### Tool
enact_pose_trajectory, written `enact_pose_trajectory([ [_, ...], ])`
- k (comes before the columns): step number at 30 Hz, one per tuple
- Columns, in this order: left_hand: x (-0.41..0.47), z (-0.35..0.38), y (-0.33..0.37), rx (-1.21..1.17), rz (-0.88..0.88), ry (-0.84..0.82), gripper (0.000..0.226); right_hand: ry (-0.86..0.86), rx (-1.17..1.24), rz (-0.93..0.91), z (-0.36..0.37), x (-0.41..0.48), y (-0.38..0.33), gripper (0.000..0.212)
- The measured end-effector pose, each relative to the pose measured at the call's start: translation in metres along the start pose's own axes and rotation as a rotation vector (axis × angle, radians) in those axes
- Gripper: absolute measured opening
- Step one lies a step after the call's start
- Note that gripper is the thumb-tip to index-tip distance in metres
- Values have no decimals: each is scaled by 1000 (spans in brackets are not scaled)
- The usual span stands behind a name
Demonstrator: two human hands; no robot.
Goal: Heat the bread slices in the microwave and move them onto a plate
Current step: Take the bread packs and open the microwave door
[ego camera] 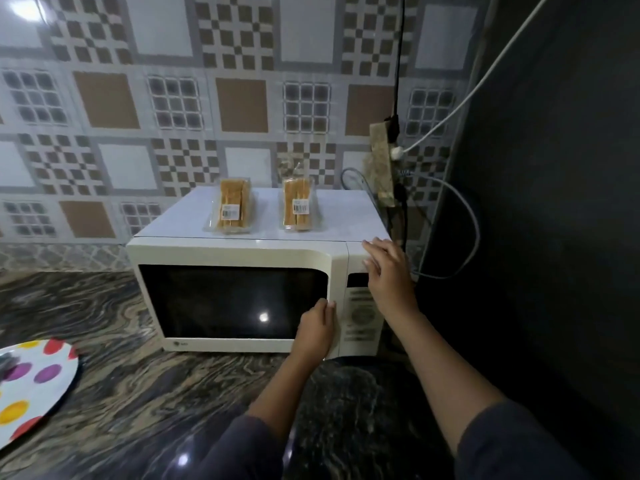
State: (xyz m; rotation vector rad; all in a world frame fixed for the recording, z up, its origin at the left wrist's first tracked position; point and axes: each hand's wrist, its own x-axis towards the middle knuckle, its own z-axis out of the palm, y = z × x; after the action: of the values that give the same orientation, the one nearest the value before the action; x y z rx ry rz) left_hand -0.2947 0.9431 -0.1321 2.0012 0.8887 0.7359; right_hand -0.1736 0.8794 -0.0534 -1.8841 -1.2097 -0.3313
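Note:
A white microwave [221,252] stands on the dark marbled counter with its door closed. Two clear packs of bread slices lie on its top: one on the left [231,210] and one on the right [298,208]. My left hand [315,330] is at the door's right edge, its fingers curled onto that edge. My right hand [386,268] rests with spread fingers on the upper right front corner, above the control panel [360,315]. A white plate with coloured dots [33,386] lies at the left edge of the counter.
A patterned tile wall runs behind the microwave. A power strip [382,164] with black and white cables hangs to its right, beside a dark panel [540,202]. Grey cable loops down past the microwave's right side.

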Motion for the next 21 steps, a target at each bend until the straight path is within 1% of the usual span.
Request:
enact_pose_trajectory([
  [6,-1,-3,0,2,10,-14,31,-4,43,34,-4,0,-6,33],
  [11,-4,1,7,4,-3,29,33,-16,109,84,-7,3,-10,34],
  [13,-10,0,4,28,20,33,32,-15,126,98,-6,3,-11,33],
  [15,-32,-2,-11,45,95,55,34,-12,131,97,-5,3,-11,33],
  [17,-66,-9,-25,-25,151,56,39,-2,141,95,-4,1,-12,32],
  [19,-90,-18,-32,-79,171,30,42,2,144,107,-4,-1,-16,33],
  [21,-103,-30,-31,-116,173,0,39,-17,143,130,-4,-3,-21,37],
])
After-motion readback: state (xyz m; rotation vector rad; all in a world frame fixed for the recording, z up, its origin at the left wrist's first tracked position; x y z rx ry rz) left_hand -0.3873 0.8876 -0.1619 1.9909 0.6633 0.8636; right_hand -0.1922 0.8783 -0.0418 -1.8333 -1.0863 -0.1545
